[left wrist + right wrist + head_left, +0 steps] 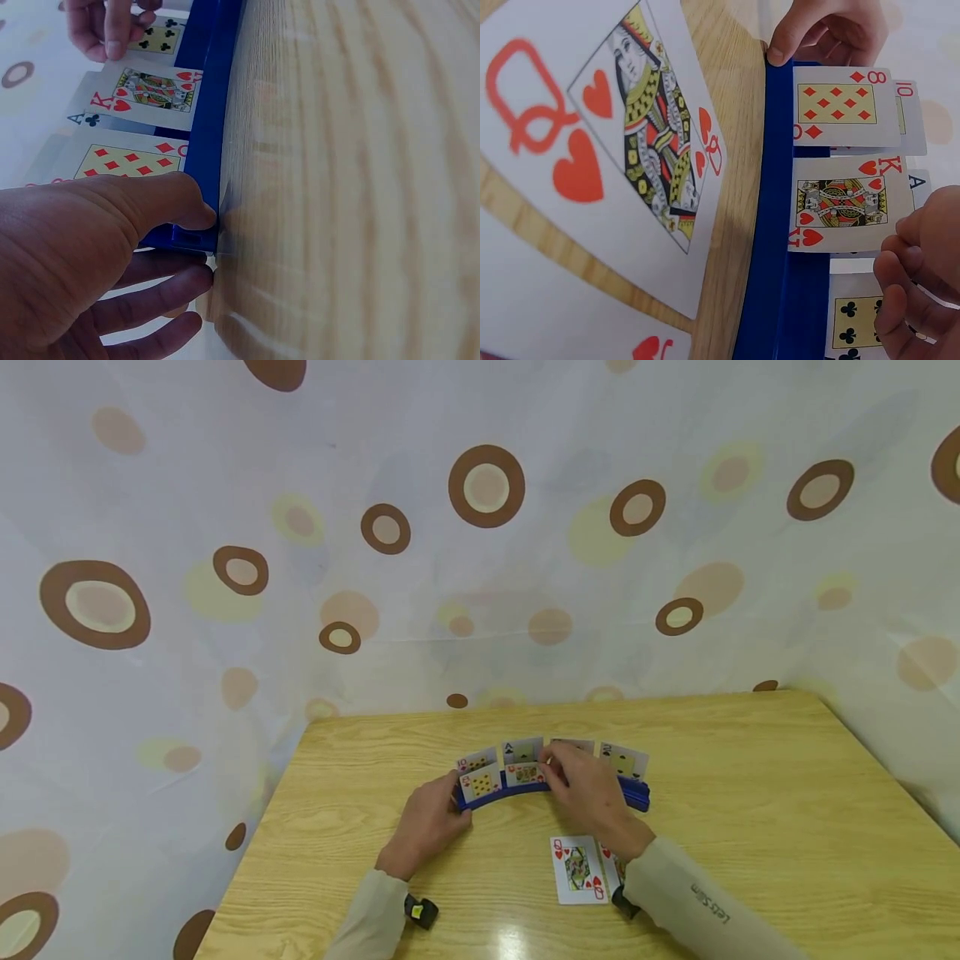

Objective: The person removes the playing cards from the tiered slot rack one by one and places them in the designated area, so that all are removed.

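Note:
A curved blue card holder [517, 791] stands on the table with playing cards upright in two rows. My left hand [426, 825] grips its left end, thumb in front and fingers behind. The king of hearts [844, 206] sits in the front row, and my right hand [592, 789] pinches its edge at the upper right corner. Left of it is the eight of diamonds [844, 112], before a ten [909, 112]. An ace of clubs [522, 749] shows behind the king. A club card [855, 315] is partly hidden by my right hand.
A queen of hearts [577, 870] lies face up before the holder. Beside it another heart card [611, 864] is partly covered by my right wrist. One more black-suited card [624, 762] stands at the holder's right. A patterned curtain [487, 568] hangs behind the wooden table [720, 793].

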The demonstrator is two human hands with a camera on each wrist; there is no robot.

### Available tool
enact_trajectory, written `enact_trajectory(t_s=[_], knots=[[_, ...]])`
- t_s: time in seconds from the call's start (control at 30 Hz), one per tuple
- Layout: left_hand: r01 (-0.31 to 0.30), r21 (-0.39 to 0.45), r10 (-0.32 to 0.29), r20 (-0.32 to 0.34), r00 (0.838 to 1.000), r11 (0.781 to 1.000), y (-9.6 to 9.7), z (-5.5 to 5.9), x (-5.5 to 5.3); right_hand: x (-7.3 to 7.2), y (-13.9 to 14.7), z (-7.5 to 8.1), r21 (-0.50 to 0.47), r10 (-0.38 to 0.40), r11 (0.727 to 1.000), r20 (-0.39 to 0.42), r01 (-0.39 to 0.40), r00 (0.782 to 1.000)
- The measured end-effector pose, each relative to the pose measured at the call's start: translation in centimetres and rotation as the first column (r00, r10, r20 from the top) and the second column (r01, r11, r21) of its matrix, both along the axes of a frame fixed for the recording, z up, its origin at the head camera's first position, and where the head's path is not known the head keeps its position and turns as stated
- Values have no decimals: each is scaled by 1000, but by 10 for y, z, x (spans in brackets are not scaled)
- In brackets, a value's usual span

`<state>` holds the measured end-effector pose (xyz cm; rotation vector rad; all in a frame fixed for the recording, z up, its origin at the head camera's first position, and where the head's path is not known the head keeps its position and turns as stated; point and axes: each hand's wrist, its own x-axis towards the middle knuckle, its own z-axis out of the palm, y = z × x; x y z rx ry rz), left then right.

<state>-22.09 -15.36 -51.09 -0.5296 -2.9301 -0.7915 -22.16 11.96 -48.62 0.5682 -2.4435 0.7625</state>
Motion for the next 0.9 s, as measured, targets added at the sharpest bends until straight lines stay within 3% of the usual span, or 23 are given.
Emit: enact_trajectory(t_s=[0.4, 0.9], knots=[[8, 12, -8, -12, 1000, 1000, 1, 0, 0, 5, 3, -1, -21, 0, 1000, 39, 1, 999], [4, 11, -4, 0, 1000, 1000, 0, 1, 0, 22, 12, -2, -96, -13, 995, -24, 11, 1000]])
